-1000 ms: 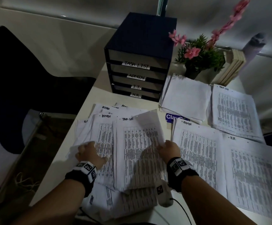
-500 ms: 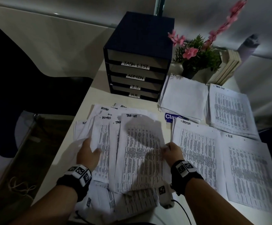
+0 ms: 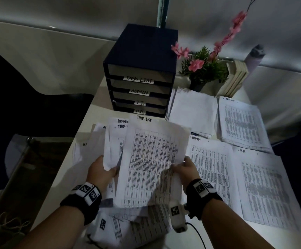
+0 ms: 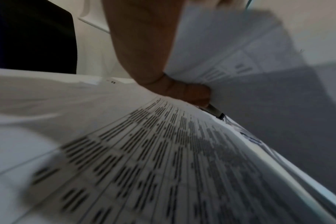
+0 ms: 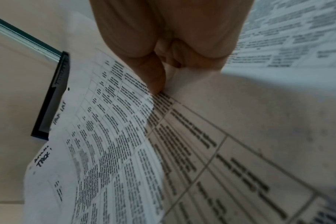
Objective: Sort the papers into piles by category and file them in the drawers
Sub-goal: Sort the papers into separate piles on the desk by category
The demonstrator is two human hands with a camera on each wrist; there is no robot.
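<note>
I hold a "Task List" sheet (image 3: 151,164) lifted off the surface (image 3: 92,112), my right hand (image 3: 185,169) pinching its right edge, my left hand (image 3: 101,169) gripping the loose sheets (image 3: 112,141) beside it. Its long axis runs toward twelve o'clock. The Task List pile (image 3: 243,123) lies at two o'clock, nearer my right hand; the drawers (image 3: 140,87) stand at twelve.

Left hand (image 3: 101,169): fingers curled, gripping sheets left of the lifted sheet (image 3: 151,164) | Right hand (image 3: 184,168): thumb and fingers pinching that sheet's right edge | Both forearms extended forward, wrists banded, flanking the sheet.
</note>
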